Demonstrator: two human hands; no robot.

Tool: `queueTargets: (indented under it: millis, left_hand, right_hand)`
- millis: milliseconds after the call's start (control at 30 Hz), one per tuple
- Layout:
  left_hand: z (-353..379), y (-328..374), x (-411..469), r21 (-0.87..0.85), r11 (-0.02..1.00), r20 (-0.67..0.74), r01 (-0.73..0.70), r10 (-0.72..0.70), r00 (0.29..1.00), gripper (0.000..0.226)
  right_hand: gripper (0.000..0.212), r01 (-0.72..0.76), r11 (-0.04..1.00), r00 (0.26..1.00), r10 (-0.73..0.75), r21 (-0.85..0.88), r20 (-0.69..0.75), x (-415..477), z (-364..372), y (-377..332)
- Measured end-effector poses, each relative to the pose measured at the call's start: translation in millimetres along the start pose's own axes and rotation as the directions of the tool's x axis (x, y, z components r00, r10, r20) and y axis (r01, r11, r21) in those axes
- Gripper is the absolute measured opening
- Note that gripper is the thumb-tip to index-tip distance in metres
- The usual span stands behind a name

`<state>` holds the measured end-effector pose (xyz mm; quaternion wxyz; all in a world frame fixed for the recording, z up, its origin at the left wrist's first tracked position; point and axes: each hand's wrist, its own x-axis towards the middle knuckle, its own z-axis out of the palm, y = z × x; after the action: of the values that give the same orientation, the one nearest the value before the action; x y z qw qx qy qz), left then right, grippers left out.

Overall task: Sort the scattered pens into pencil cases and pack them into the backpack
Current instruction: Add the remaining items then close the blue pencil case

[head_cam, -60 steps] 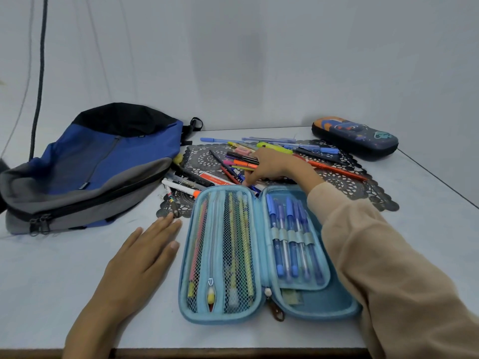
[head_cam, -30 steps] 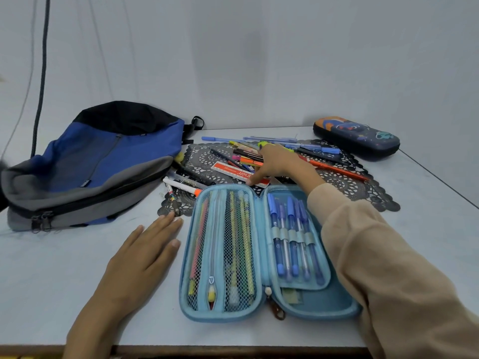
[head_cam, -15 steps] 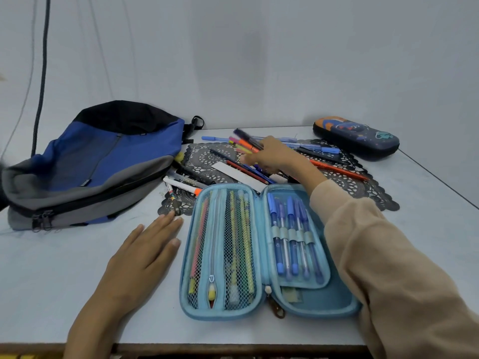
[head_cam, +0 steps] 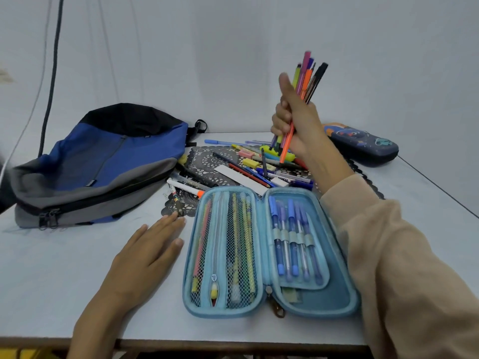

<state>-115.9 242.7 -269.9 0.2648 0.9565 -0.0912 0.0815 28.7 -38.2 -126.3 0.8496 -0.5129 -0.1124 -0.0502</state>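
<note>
My right hand [head_cam: 298, 120] is raised above the table and grips a bundle of coloured pens [head_cam: 307, 76], held nearly upright. Below it a pile of scattered pens [head_cam: 259, 164] lies on a black lace mat [head_cam: 207, 159]. An open light-blue pencil case [head_cam: 267, 250] lies in front of me, with pencils behind mesh on its left half and blue pens in elastic loops on its right half. My left hand [head_cam: 145, 255] rests flat on the table, left of the case. A blue, grey and black backpack [head_cam: 101, 164] lies at the left.
A closed dark-blue pencil case [head_cam: 363, 143] with a cartoon print sits at the back right of the table. A white ruler [head_cam: 241, 176] and erasers lie among the pens. The table's front edge [head_cam: 207, 344] is just below the open case. A dark cord [head_cam: 53, 73] hangs at far left.
My right hand gathered several pens from the pile and lifted them up off the table, turning them upright. My left hand has stayed flat on the table.
</note>
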Motion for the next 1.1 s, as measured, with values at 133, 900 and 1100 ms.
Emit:
queueTargets:
  millis: [133,900,1100]
  left_hand:
    - [-13.4,24.3,-3.5,-0.462,0.877,-0.072,0.133,-0.187,0.98,0.038]
    - [23.1,161.7,30.8,-0.534,-0.838,0.479,0.112,-0.19,0.857,0.025]
    - [31.5,167.5,29.2,-0.542,-0.833,0.463,0.109,-0.188,0.866,0.028]
  right_hand:
    - [0.044,-0.017,0.983,0.997,0.003,0.181,0.074,-26.8,37.8,-20.6]
    - [0.036,-0.017,0.938,0.942,0.131,-0.346,0.308,-126.1,60.5,32.3]
    - [0.041,-0.022,0.928,0.937,0.148,-0.372,0.315,-131.2,56.3,27.0]
